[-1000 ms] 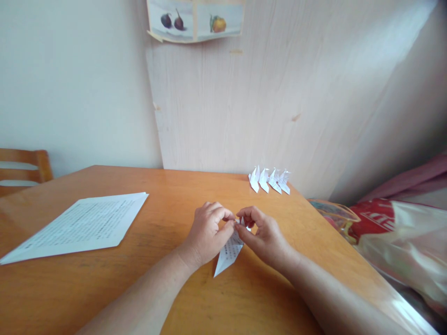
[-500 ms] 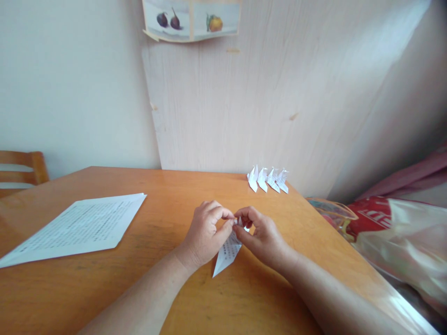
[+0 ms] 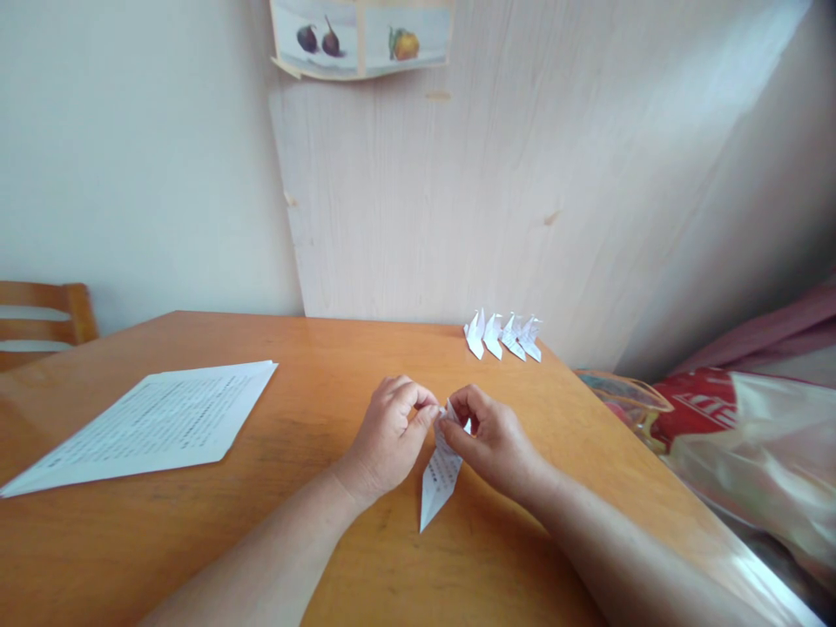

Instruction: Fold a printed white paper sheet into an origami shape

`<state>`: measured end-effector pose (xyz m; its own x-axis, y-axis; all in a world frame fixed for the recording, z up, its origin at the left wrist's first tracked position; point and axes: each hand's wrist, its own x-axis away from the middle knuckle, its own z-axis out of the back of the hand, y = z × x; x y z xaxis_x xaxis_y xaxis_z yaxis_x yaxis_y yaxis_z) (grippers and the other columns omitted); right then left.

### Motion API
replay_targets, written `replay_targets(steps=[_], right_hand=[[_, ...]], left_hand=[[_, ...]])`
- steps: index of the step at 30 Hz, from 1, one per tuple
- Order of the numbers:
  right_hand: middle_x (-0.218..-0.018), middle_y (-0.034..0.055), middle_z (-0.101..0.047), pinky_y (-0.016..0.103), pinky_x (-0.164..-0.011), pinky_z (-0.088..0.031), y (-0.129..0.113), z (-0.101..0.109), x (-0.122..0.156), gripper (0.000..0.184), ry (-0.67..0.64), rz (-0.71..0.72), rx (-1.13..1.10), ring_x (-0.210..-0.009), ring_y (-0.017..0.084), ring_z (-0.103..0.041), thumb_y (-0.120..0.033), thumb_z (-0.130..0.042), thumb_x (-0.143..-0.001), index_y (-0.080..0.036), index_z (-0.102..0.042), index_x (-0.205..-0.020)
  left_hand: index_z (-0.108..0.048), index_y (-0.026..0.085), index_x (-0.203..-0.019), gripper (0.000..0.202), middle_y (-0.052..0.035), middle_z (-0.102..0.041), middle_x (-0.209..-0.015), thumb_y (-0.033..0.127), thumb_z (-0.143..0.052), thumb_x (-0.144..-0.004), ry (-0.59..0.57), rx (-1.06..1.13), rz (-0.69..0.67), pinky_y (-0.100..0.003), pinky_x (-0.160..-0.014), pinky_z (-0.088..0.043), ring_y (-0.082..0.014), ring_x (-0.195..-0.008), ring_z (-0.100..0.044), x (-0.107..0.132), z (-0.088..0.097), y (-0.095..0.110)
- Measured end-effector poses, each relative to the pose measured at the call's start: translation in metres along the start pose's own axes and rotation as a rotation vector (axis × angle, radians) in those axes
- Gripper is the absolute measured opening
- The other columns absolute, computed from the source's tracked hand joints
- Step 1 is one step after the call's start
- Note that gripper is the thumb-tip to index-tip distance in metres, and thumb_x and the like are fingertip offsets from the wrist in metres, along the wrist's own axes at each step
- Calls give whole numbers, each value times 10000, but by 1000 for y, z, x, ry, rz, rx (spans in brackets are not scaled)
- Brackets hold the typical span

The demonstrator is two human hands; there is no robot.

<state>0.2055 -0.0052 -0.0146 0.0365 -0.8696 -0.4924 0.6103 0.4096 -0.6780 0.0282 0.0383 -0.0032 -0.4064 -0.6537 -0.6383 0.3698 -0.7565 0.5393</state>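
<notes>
A piece of folded printed paper [image 3: 441, 476], long and pointed at its near end, hangs between my hands over the table. My left hand [image 3: 393, 433] pinches thumb to forefinger at the paper's upper tip. On the other side, my right hand [image 3: 491, 437] grips its upper part, thumb in front and fingers curled behind. The fingers hide much of the upper folds. Several folded paper cranes [image 3: 493, 336] stand in a row at the table's far right corner.
A stack of printed sheets [image 3: 163, 418] lies on the wooden table [image 3: 313, 348] at left. Beyond the left edge is a chair [image 3: 45, 313]. Plastic bags [image 3: 751, 435] crowd the right side below the table edge. Fruit pictures [image 3: 362, 39] hang on the wall.
The lower point of the folded paper has swung right and toward me. A small pointed tip now shows between my hands. Both hands stay nearly in place; the whole view has shifted slightly.
</notes>
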Motion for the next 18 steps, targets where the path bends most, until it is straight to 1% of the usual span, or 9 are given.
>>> replay_targets(steps=[3, 8, 11, 14, 18], right_hand=[[-684, -37, -571, 237, -556, -372, 0, 0, 0, 121, -11, -10, -1, -616, 122, -512, -247, -615, -862, -211, -533, -781], [-664, -45, -556, 231, -540, -353, 0, 1, 0, 121, -23, -12, 6, -599, 118, -499, -237, -602, -860, -212, -524, -772], [-658, -51, -544, 230, -536, -341, 1, 1, -1, 117, -27, -15, 21, -592, 114, -490, -230, -595, -858, -212, -517, -772], [-651, -55, -533, 230, -540, -336, 2, 1, -1, 125, -31, -6, 43, -589, 113, -484, -212, -594, -842, -214, -503, -757], [-652, -54, -532, 231, -543, -335, 2, 1, -1, 126, -35, -2, 59, -590, 113, -485, -205, -592, -838, -216, -498, -755]], left_hand=[[-618, 217, -821, 141, -26, -632, -866, 208, -558, -948, -7, -12, -4, -368, -858, -454, -204, -911, -584, 0, -1, 0], [-633, 222, -827, 144, -24, -641, -866, 221, -559, -950, -14, -36, -11, -371, -864, -456, -207, -913, -587, 0, -2, 0], [-659, 223, -884, 114, -29, -655, -903, 199, -559, -935, -18, -28, -32, -378, -888, -461, -209, -940, -595, 0, -1, -3], [-662, 221, -947, 164, -38, -656, -938, 142, -523, -915, 14, -20, -30, -381, -905, -474, -212, -971, -603, 0, 1, -8], [-650, 221, -928, 173, -38, -657, -944, 113, -525, -877, 54, -25, -12, -381, -904, -485, -214, -974, -612, 1, 3, -15]])
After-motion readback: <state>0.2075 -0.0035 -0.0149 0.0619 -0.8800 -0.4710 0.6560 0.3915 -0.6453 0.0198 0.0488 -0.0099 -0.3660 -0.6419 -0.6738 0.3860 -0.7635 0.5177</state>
